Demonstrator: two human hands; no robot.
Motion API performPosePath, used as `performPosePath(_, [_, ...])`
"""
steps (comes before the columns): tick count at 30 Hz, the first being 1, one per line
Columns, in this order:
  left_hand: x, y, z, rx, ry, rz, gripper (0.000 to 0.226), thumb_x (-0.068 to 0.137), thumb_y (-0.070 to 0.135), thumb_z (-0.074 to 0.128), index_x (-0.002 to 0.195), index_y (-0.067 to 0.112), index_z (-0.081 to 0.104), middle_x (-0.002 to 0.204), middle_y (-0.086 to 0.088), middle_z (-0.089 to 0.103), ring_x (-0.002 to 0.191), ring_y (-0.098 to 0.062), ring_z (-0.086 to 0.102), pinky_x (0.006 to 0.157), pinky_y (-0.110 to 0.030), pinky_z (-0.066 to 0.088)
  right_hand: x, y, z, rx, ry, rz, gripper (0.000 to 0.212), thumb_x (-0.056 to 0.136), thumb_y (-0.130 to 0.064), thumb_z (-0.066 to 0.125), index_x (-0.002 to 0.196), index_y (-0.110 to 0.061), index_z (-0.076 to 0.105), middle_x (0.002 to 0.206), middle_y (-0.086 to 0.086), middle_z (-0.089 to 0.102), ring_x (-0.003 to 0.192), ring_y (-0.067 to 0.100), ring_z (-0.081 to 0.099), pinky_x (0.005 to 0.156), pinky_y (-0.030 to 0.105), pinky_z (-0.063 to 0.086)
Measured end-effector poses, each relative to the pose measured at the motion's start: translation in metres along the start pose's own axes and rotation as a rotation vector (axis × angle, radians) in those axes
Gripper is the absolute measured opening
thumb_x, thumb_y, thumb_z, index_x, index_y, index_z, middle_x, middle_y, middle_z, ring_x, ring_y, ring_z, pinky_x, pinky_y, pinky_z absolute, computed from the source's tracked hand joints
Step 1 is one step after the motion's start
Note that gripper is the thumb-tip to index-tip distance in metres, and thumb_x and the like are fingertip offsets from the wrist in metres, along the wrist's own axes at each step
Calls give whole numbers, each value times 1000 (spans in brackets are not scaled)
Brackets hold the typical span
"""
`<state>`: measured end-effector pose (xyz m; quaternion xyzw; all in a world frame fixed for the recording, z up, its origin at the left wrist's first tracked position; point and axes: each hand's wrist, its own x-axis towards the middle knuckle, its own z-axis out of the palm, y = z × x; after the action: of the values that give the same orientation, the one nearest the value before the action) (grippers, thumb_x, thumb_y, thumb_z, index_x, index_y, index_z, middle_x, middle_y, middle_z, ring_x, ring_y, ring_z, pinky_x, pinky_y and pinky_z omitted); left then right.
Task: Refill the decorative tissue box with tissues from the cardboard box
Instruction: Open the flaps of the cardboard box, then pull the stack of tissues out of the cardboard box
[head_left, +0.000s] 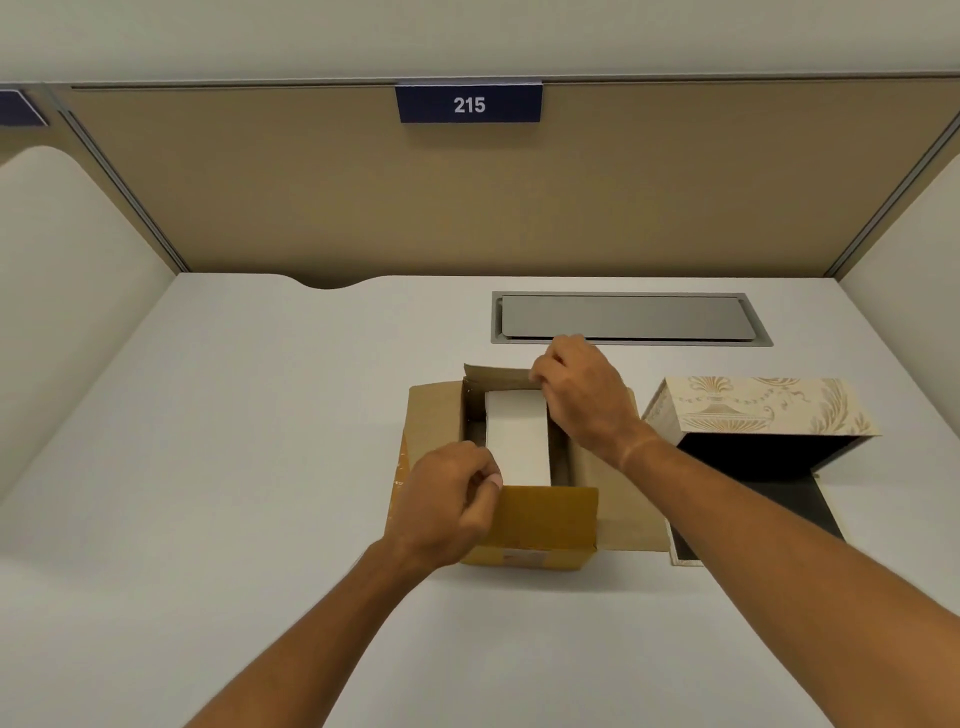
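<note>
We look down on a white desk (260, 441) that fills the scene, closed in at the far side by a tan partition (467, 208) carrying a dark blue plate marked 215 (469, 104), with pale side panels to left and right; set into the desk at the far right is a grey cable hatch (628, 318), its lid down. Near the middle stands the cardboard box (540, 525), flaps folded outward, its right flap lying toward and just beside the decorative tissue box (763, 408), which sits open to the right, cream patterned lid tilted up at the far side and dark interior showing; our right forearm crosses over its near left corner and hides part of it. Inside the cardboard box a white stack of tissues (519, 441) stands upright, running near to far. Our left hand (447, 504) curls over the near edge of the cardboard box, fingers closed and pinching at the near end of the tissues; our right hand (582, 400) reaches over the far edge, fingers bent down and closed on the far end of the stack, covering that corner and the far flap behind it.
</note>
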<state>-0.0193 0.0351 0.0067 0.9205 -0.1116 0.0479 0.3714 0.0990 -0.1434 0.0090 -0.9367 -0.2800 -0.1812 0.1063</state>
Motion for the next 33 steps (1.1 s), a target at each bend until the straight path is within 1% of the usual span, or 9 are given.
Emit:
performPosePath(5, [-23,13,-9,-145,-71,8,12,72,13,56,68,18,65,64,6,63,63,-10,57,54,-18,44,16,4,2,-80,-63,37,22,92,-5,52,108,-3,67,104,16,64,96,27,55,84,37,48])
performPosePath(7, [-33,13,-9,-191,-127,-5,12,68,16,55,70,20,66,67,7,64,67,-10,59,56,-19,48,19,5,4,-86,-102,58,27,93,-8,52,118,-5,62,115,15,62,105,28,54,93,39,45])
performPosePath(10, [-48,8,-1,-74,-265,2,34,63,33,55,95,29,66,95,14,59,92,-3,53,75,-16,48,23,6,10,-34,-189,103,36,92,-13,54,127,-6,54,131,14,56,119,29,50,102,40,41])
performPosePath(12, [-59,1,9,70,-345,29,56,64,40,59,120,36,52,119,18,47,107,1,40,90,-14,39,24,7,14,32,-255,156,39,91,-14,56,129,-6,51,135,13,53,121,30,49,103,40,41])
performPosePath(15, [-72,-5,25,229,-378,99,71,66,43,64,131,38,36,132,15,38,116,-6,32,96,-19,28,25,11,23,117,-396,242,41,90,-10,56,130,-7,49,134,14,52,119,31,51,101,40,42])
performPosePath(18, [-74,-7,34,311,-326,147,70,67,36,70,129,30,38,126,7,47,111,-14,44,92,-26,42,26,17,32,153,-483,281,36,89,-7,55,125,-8,54,127,14,57,112,30,55,97,40,45])
performPosePath(21, [-71,-7,39,351,-256,166,69,59,31,81,120,24,51,110,5,59,94,-15,57,76,-26,53,28,20,39,134,-513,288,33,87,-2,53,119,-8,58,115,13,62,100,28,59,92,39,51])
performPosePath(26, [-63,-10,47,351,-182,177,56,55,18,87,107,20,66,96,3,67,81,-15,61,68,-23,54,29,18,44,119,-527,278,34,85,3,53,116,-9,61,108,14,66,94,28,60,88,39,52])
performPosePath(33, [-56,-17,52,316,-139,192,46,59,5,85,101,15,71,88,0,69,77,-15,60,62,-22,53,28,15,44,104,-509,294,32,85,3,51,113,-8,61,104,15,67,90,30,61,81,37,52])
